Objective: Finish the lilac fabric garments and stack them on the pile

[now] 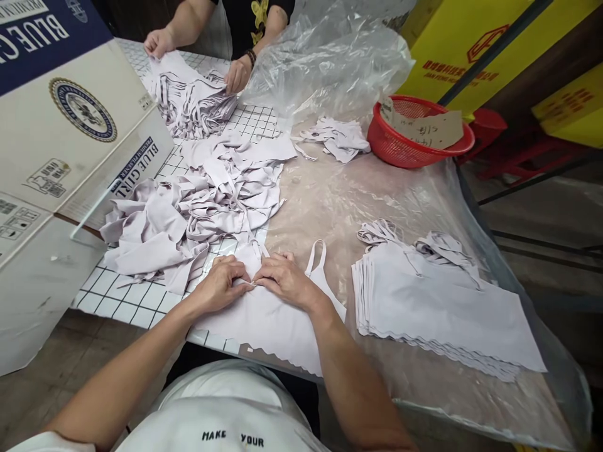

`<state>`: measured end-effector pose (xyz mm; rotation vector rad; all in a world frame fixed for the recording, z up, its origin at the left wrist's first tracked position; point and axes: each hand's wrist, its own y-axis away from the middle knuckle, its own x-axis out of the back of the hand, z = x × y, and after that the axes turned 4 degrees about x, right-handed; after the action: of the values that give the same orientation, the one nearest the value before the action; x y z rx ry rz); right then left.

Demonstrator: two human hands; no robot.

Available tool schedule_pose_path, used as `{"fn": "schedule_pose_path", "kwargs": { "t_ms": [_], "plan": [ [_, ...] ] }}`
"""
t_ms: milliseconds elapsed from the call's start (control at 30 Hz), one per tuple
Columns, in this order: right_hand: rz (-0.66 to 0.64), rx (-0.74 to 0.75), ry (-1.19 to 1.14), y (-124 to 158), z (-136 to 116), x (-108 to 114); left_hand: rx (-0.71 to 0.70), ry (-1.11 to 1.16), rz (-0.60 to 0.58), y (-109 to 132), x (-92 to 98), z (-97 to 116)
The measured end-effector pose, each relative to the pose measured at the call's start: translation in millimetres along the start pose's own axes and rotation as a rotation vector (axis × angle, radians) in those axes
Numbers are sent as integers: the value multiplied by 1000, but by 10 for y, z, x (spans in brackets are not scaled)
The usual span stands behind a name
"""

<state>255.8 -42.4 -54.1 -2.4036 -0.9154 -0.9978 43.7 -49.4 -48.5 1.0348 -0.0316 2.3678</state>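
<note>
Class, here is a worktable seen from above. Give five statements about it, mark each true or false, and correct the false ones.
1. The left hand and right hand both touch the strapped garment. True.
2. The neat stack lies to the left of that garment. False: it lies to its right.
3. A piece of cardboard sits in the red basket. True.
4. The co-worker's hands are inside the basket. False: they are at a garment pile.
5. Clear plastic covers part of the table. True.
</note>
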Motion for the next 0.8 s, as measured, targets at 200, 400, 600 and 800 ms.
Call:
{"fn": "schedule_pose_path", "kwargs": {
  "t_ms": [200, 400, 600, 800],
  "plan": [
    [-27, 41, 135, -8, -37, -11, -17, -16, -17, -2, 5, -5],
    [-57, 109, 326, 15, -159, -26, -26, -34, -9, 3, -8, -9],
    [55, 24, 374, 34, -225, 57, 11, -24, 79, 17, -80, 35],
    [395, -285, 344, 721, -427, 109, 30, -110, 540, 416, -131, -67]
  ]
}}
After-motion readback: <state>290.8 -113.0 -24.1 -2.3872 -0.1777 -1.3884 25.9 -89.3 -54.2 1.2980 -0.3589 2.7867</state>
